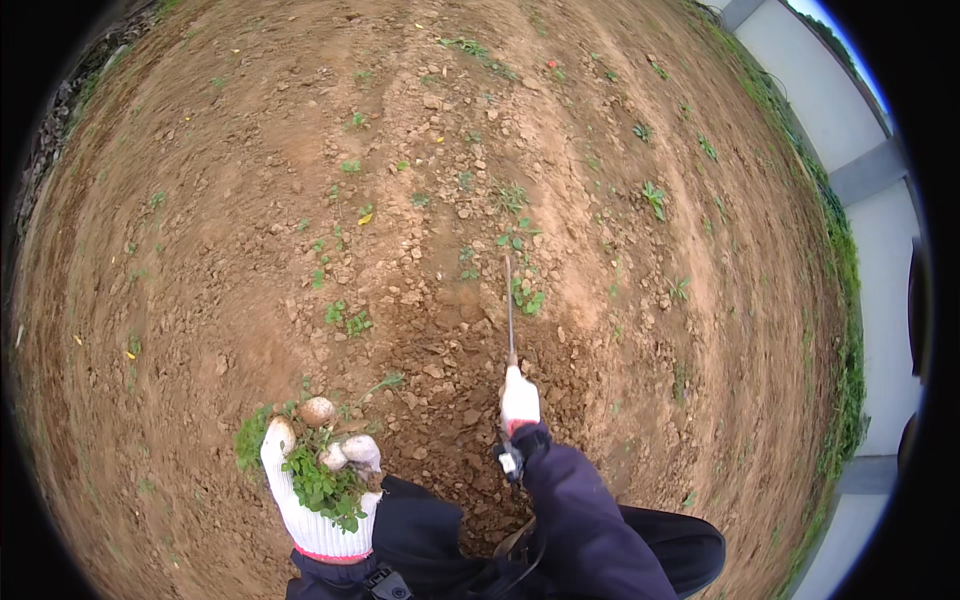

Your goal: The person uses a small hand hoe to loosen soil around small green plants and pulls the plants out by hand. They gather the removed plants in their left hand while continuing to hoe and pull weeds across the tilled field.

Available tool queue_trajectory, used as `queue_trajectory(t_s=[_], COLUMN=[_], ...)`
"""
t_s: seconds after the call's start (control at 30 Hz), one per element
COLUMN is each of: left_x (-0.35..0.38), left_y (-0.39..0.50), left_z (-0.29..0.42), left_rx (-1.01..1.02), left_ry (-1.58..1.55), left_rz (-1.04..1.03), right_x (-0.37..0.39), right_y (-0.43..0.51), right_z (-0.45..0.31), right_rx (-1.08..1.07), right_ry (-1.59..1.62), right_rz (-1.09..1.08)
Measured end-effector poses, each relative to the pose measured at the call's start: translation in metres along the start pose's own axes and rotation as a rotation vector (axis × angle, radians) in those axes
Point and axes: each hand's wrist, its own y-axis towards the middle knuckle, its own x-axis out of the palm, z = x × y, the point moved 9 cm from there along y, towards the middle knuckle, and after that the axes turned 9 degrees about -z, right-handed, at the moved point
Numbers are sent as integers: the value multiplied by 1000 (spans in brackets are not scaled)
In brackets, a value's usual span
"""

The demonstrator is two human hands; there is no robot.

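Observation:
My left hand (322, 480), palm up in a white knit glove with soil-stained fingertips, holds a bunch of uprooted green weeds (322, 487). The leaves spill over the palm towards the wrist. My right hand (519, 397), also in a white glove, grips the handle of a hand tool with a narrow metal blade (510, 307). That blade is seen nearly edge-on, so its full shape cannot be told. It points away from me, beside a small leafy weed (529, 298). Between my hands lies dark, loosened soil (457, 420).
Dry, cloddy brown soil (285, 195) stretches ahead, dotted with low weeds such as a small clump (357, 322) and a leafy plant (654, 199). At the right, a grass strip (844, 300) runs along a pale wall (889, 300). My bent knee (686, 536) is at lower right.

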Motion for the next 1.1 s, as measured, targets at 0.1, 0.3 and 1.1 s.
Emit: queue_trajectory(t_s=[0.1,0.3,1.1], left_x=[2,9,-6], left_y=[5,3,24], left_z=[-10,-19,-58], left_rx=[-42,-68,-175], left_ry=[68,-11,77], left_rz=[-7,-71,33], right_x=[16,24,14], right_y=[-58,-142,-91], right_z=[24,51,54], right_rx=[-61,28,238], right_ry=[-236,-166,194], right_rz=[18,1,76])
